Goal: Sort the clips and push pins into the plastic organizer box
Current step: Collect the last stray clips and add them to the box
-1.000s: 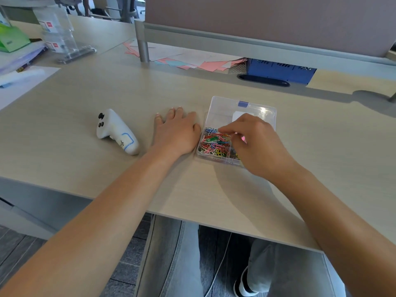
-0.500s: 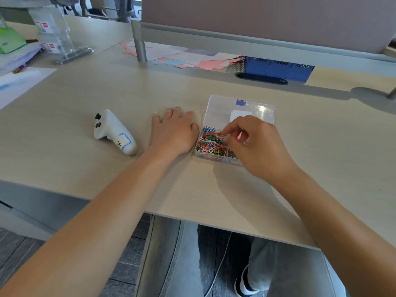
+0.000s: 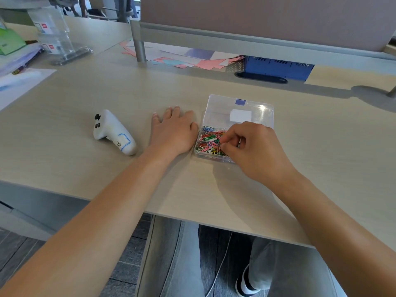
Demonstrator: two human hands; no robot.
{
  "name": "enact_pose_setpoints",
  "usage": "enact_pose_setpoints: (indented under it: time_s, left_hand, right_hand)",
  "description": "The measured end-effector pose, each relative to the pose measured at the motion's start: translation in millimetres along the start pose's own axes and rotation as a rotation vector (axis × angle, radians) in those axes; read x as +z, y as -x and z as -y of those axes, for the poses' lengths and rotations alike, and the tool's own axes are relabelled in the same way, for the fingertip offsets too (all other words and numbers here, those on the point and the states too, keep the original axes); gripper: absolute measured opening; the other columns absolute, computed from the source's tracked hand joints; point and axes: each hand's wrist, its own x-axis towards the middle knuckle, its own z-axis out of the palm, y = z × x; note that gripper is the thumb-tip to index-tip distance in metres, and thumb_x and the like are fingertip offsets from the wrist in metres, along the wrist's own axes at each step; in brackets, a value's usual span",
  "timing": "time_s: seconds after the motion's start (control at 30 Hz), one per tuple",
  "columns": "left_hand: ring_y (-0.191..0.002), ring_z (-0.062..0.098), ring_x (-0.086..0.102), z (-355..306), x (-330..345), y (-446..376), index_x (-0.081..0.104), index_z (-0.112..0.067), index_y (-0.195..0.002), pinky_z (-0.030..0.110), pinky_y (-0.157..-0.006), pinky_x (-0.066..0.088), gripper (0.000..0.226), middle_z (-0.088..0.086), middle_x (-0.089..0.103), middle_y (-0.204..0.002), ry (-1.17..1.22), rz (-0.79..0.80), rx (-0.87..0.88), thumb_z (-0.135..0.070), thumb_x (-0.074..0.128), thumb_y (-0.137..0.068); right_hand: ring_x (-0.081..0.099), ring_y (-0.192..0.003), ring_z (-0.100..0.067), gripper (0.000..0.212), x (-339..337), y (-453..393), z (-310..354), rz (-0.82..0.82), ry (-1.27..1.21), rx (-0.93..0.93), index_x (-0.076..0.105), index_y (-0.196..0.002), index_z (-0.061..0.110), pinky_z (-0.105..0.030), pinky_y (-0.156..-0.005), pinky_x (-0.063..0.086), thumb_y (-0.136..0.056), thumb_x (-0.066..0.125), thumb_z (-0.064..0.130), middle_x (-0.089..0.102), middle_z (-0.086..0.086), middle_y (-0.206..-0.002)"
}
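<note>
A clear plastic organizer box (image 3: 260, 108) lies open on the desk, its lid folded back with a white label and a blue latch. Its near compartment holds a pile of coloured paper clips (image 3: 209, 141). My right hand (image 3: 257, 148) hovers over the right part of that compartment, fingers curled, thumb and fingertips pinching into the clips; it hides the rest of the box. My left hand (image 3: 173, 131) rests flat on the desk, its thumb side against the box's left wall. No push pins are visible.
A white game-style controller (image 3: 113, 131) lies left of my left hand. Coloured papers (image 3: 192, 58) and a blue crate (image 3: 278, 65) sit under the partition at the back. A clear acrylic stand (image 3: 57, 39) and paper stacks are at far left. The desk edge is near my forearms.
My right hand has drawn back from the far side of the clip pile toward its near right part, and its fingers have curled tighter. My left hand has stayed put.
</note>
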Motion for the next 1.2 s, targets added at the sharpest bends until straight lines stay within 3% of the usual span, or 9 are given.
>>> enact_pose_setpoints:
  time_s: [0.2, 0.3, 0.37, 0.5, 1.1, 1.2]
  left_hand:
    - [-0.152, 0.027, 0.016, 0, -1, 0, 0.039, -0.030, -0.146, 0.060, -0.120, 0.009, 0.047, 0.009, 0.024, -0.164, 0.000, -0.007, 0.011, -0.042, 0.026, -0.102]
    - [-0.153, 0.027, 0.015, 1, -2, 0, 0.037, -0.030, -0.148, 0.060, -0.121, 0.008, 0.049, 0.010, 0.021, -0.165, 0.005, 0.000, 0.005, -0.042, 0.026, -0.102]
    - [-0.153, 0.027, 0.015, 0, -3, 0, 0.037, -0.031, -0.149, 0.059, -0.121, 0.008, 0.049, 0.010, 0.021, -0.165, 0.009, 0.000, 0.004, -0.043, 0.027, -0.102]
    - [-0.153, 0.027, 0.014, -1, -2, 2, 0.036, -0.031, -0.150, 0.059, -0.121, 0.008, 0.050, 0.009, 0.021, -0.165, 0.012, 0.004, 0.006, -0.043, 0.027, -0.103]
    - [-0.153, 0.027, 0.015, 2, -1, 4, 0.036, -0.029, -0.150, 0.057, -0.121, 0.007, 0.049, 0.009, 0.023, -0.164, 0.033, 0.010, 0.028, -0.038, 0.028, -0.103]
    - [-0.149, 0.027, 0.026, 1, -1, 5, 0.047, -0.024, -0.144, 0.057, -0.120, 0.012, 0.046, 0.009, 0.037, -0.157, 0.097, -0.035, 0.037, -0.031, 0.031, -0.101]
  right_hand:
    - [0.053, -0.069, -0.003, 0.021, 1, 3, 1, 0.013, 0.006, -0.050, 0.076, -0.088, 0.033, -0.032, -0.069, 0.049, -0.086, 0.065, 0.016, 0.059, 0.016, -0.074]
    - [0.054, -0.072, -0.005, 0.025, -3, -4, -1, -0.024, 0.015, -0.014, 0.076, -0.099, 0.030, -0.025, -0.069, 0.045, -0.091, 0.060, 0.013, 0.059, 0.014, -0.081]
    - [0.057, -0.081, -0.008, 0.030, -4, -12, -3, -0.016, 0.087, -0.011, 0.075, -0.111, 0.027, -0.023, -0.074, 0.044, -0.096, 0.054, 0.013, 0.062, 0.007, -0.095]
    - [0.055, -0.108, -0.023, 0.037, 0, -21, -6, 0.076, 0.251, -0.050, 0.069, -0.128, 0.026, -0.036, -0.088, 0.049, -0.101, 0.047, 0.014, 0.060, -0.006, -0.116]
    - [0.052, -0.108, -0.027, 0.040, 3, -15, -6, 0.031, 0.278, -0.097, 0.070, -0.127, 0.023, -0.043, -0.086, 0.050, -0.098, 0.047, 0.008, 0.058, -0.006, -0.112]
    - [0.052, -0.109, -0.027, 0.039, 3, -14, -9, 0.045, 0.276, -0.097, 0.069, -0.128, 0.023, -0.044, -0.088, 0.050, -0.099, 0.047, 0.009, 0.057, -0.006, -0.112]
